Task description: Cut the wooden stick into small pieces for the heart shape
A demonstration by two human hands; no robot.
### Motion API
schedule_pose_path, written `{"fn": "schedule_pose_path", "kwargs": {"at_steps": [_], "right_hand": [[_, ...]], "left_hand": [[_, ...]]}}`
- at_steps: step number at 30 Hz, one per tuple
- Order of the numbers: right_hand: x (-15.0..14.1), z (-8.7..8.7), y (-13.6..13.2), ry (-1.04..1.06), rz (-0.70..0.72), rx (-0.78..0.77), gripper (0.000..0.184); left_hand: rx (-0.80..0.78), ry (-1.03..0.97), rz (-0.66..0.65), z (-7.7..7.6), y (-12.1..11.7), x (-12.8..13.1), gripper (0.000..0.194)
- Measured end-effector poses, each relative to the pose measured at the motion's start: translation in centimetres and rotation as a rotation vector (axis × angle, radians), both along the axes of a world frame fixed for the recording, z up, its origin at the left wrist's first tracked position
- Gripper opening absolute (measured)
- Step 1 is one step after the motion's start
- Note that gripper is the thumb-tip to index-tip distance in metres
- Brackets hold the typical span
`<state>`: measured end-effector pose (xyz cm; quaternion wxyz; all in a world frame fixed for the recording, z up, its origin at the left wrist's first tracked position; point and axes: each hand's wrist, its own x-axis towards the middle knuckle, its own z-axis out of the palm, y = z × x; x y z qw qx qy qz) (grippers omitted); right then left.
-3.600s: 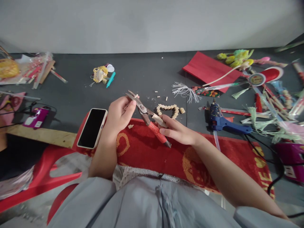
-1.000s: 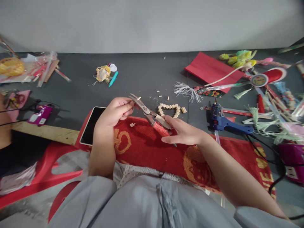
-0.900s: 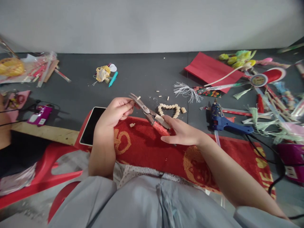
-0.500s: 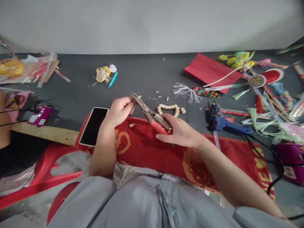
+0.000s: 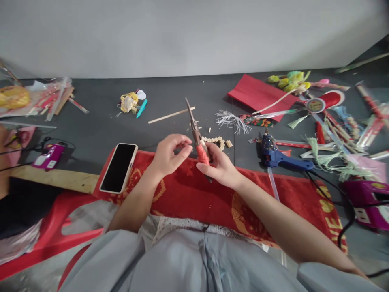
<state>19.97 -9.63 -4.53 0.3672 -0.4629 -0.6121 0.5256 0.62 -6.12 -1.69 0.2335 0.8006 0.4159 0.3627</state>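
My right hand [image 5: 223,168] is wrapped round the red-taped handles of a pair of metal scissors [image 5: 194,123], whose blades point away from me and look nearly closed. Just left of the handles hovers my left hand [image 5: 172,156], its fingers curved and a gap between thumb and fingertips; nothing shows in it. A thin pale wooden stick [image 5: 165,117] lies on the dark table beyond, its right end passing by the blades. Behind my right hand, partly hidden, is an outline of small pale pieces [image 5: 221,142]. A short cut bundle [image 5: 229,143] sits beside it.
A red cloth [image 5: 194,190] covers the table's front edge, with a phone [image 5: 119,167] on its left end. At right are a blue glue gun [image 5: 282,158], its cord, red paper [image 5: 258,95], a red thread spool [image 5: 330,100] and tassels. A person's arm shows far left.
My left hand has let go of the stick, which now lies on the table. The scissors have swung upright, away from lying leftward, and their blades have closed. The view has shifted slightly.
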Motion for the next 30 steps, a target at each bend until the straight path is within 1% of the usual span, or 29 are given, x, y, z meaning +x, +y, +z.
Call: {"fn": "schedule_pose_path", "kwargs": {"at_steps": [2,4,6,8,11,15,18,21,24,27,30], "right_hand": [[-0.2,-0.5,-0.1,0.081,0.012,0.019,0.068],[-0.4,-0.7,-0.3,0.132,0.026,0.035,0.07],[-0.5,-0.8,-0.4,0.16,0.045,0.05,0.073],[-0.7,-0.7,-0.5,0.168,0.063,0.063,0.072],[-0.9,-0.5,-0.6,0.135,0.046,0.058,0.068],[-1.0,-0.4,-0.5,0.082,-0.012,-0.04,0.072],[-1.2,-0.3,-0.6,0.062,-0.02,-0.081,0.065],[-1.3,-0.1,-0.8,0.077,-0.009,-0.053,0.061],[-1.4,0.1,-1.0,0.035,-0.031,-0.045,0.057],[-1.4,0.3,-1.0,-0.029,-0.039,-0.018,0.054],[-1.3,0.5,-1.0,-0.071,-0.028,0.05,0.047]], "left_hand": [[-0.182,-0.073,-0.107,-0.4,-0.1,0.7,0.052],[-0.311,-0.168,-0.19,-0.8,-0.2,1.3,0.064],[-0.424,-0.242,-0.225,-1.0,-0.4,1.5,0.069],[-0.494,-0.282,-0.223,-0.9,-0.5,1.6,0.068],[-0.501,-0.297,-0.206,-0.7,-0.5,1.6,0.06],[-0.434,-0.229,-0.176,-0.8,-0.7,2.0,0.05],[-0.403,-0.195,-0.164,-1.1,-1.0,2.4,0.053],[-0.395,-0.205,-0.179,-1.4,-1.2,2.6,0.056],[-0.388,-0.216,-0.192,-1.4,-1.4,2.6,0.054],[-0.479,-0.236,-0.214,-1.3,-1.5,2.7,0.057],[-0.612,-0.269,-0.234,-1.0,-1.7,2.8,0.069]]}}
